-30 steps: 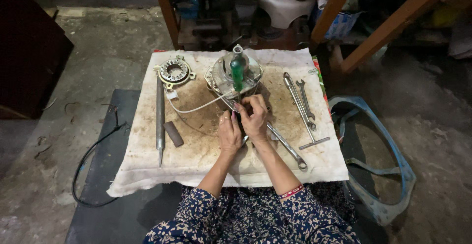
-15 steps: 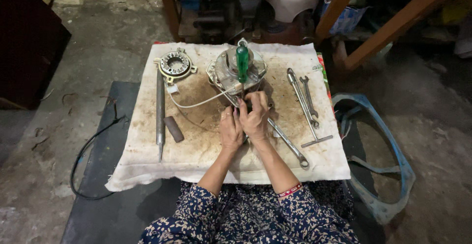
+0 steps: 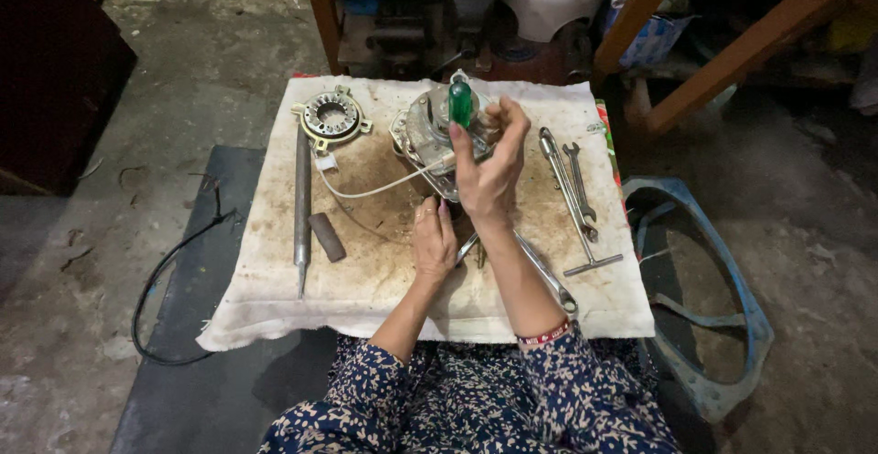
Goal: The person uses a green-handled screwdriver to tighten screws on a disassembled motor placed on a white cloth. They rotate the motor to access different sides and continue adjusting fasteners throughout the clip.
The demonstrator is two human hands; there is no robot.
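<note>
The right hand (image 3: 489, 175), which a moment before worked low beside the left hand (image 3: 434, 244) at the cloth's centre, has risen toward 12 o'clock, its fingers (image 3: 512, 120) now closing around the green-handled screwdriver (image 3: 460, 104) standing in the metal motor housing (image 3: 430, 138). The left hand has settled flatter onto the cloth.

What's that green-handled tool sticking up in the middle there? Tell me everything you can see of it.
It looks like a screwdriver with a translucent green, rounded handle that seems to be plastic. It stands nearly upright, its handle topmost, over the round grey metal motor housing on the stained white cloth. Its shaft is hidden behind the right hand, whose raised fingers reach up beside the handle; whether they grip it I cannot tell. The left hand rests lower on the cloth, apart from it.
</note>
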